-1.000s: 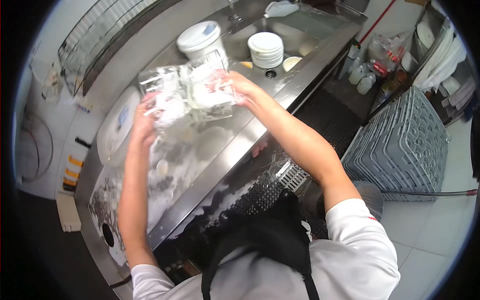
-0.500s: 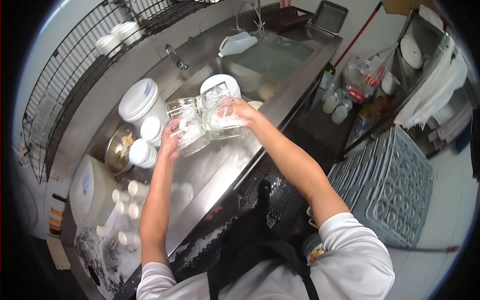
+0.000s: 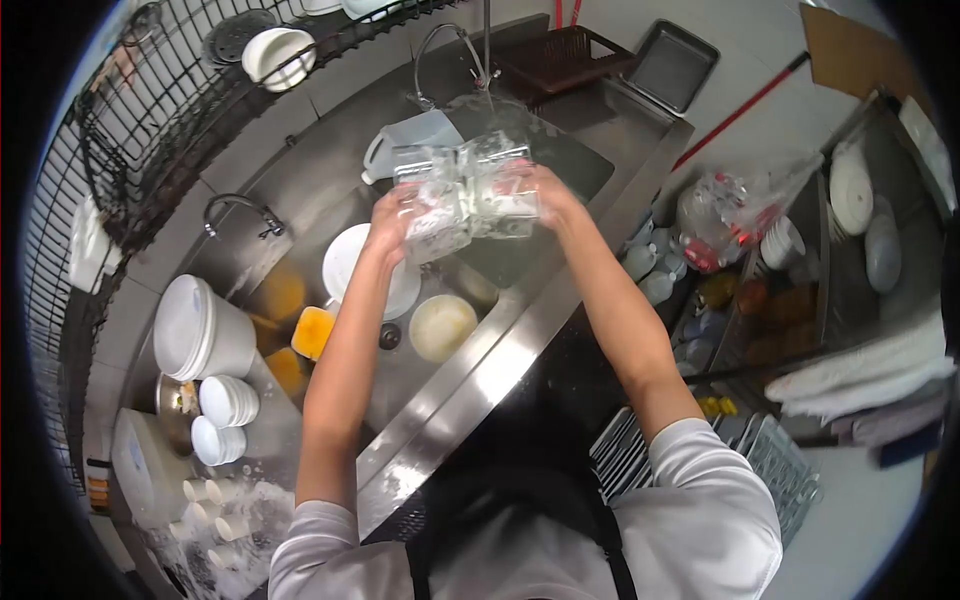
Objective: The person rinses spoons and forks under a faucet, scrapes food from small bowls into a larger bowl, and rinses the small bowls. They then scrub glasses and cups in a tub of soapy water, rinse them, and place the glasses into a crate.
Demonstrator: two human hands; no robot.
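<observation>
My left hand (image 3: 391, 222) is closed round the left side of a cluster of clear, square-sided glasses (image 3: 436, 222) with white suds on them. Against the right side of the cluster, my right hand (image 3: 549, 193) grips more clear glasses (image 3: 500, 212). The several glasses are pressed together between my hands, above the near edge of a water-filled sink basin (image 3: 590, 178). A translucent plastic jug (image 3: 408, 136) lies just behind them. Below my left forearm, the other basin holds white plates (image 3: 343, 262), a pale round bowl (image 3: 443, 328) and an orange-coated square container (image 3: 312, 333).
White tubs (image 3: 190, 325), stacked small bowls (image 3: 228, 402) and pale cups (image 3: 232, 527) among suds stand on the left counter. A curved faucet (image 3: 245, 208) and a wire rack (image 3: 190, 110) are behind. Brown basket (image 3: 560, 60) and metal tray (image 3: 672, 65) sit at the far end.
My hands have carried the glasses from over the left basin and counter towards the water-filled basin. My view has shifted to the right along the sink.
</observation>
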